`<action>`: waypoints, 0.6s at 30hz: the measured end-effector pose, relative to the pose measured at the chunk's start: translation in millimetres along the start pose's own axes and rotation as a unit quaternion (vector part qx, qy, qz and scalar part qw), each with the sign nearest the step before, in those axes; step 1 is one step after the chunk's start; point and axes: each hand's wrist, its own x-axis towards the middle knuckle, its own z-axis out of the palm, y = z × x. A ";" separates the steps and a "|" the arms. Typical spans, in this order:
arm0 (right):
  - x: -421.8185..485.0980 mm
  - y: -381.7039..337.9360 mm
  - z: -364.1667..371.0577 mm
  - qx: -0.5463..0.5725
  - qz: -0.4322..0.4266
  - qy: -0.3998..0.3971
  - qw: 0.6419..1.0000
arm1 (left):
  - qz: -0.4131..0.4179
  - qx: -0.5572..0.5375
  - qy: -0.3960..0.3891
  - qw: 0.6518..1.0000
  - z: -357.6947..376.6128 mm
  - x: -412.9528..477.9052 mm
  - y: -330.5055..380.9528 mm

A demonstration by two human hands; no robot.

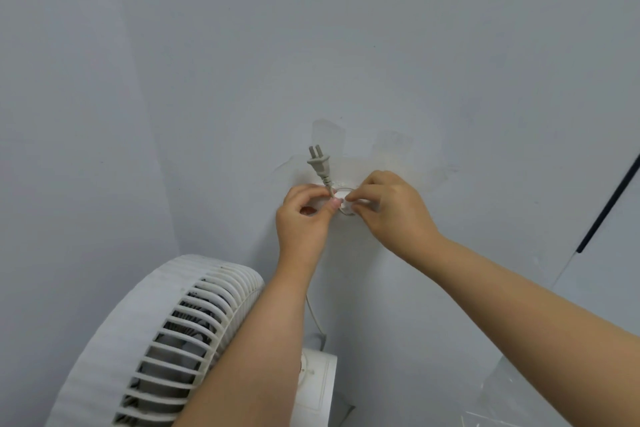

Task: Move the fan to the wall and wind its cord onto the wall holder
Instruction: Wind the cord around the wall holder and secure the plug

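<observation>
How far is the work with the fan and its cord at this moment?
Done: the fan stands by the wall. In hand: the left hand and right hand pinch the cord at the wall holder, loops already round it. Left: the plug end sticks up loose.

- The bare left hand [304,215] comes up from the bottom of the view on a bare forearm — no sleeve, cuff or glove anywhere along it.
- The bare right hand [391,208] enters from the lower right on a longer stretch of forearm, uncovered all the way to the edge of the view.
- No ring shows on any finger, and no watch, strap or band on either wrist.
- Fingernails are short and plain where they show — one at a left fingertip [335,202] is clearest.
- Both forearms look smooth, with no marks or tattoos.
</observation>
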 end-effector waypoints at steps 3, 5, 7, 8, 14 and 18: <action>0.4 0.2 6.8 -0.039 -0.036 0.053 0.997 | -0.022 -0.028 -0.005 0.999 -0.2 -1.0 1.9; 1.1 -1.9 7.4 -0.079 -0.055 0.072 0.993 | -0.030 -0.032 -0.004 0.999 -0.9 -1.2 1.9; 0.3 -5.3 5.8 -0.129 -0.078 0.063 0.987 | -0.029 -0.029 -0.002 0.999 -1.9 -0.6 2.1; -0.3 -7.0 4.8 -0.160 -0.090 0.050 0.982 | -0.026 -0.025 -0.001 0.999 -2.1 0.0 2.0; -4.8 -6.2 3.6 -0.197 -0.068 -0.006 0.978 | -0.025 -0.023 0.007 0.999 -0.3 0.3 0.5; -3.4 -4.9 6.2 -0.146 -0.065 -0.008 0.987 | -0.025 -0.019 0.013 0.999 -0.1 -0.1 -0.1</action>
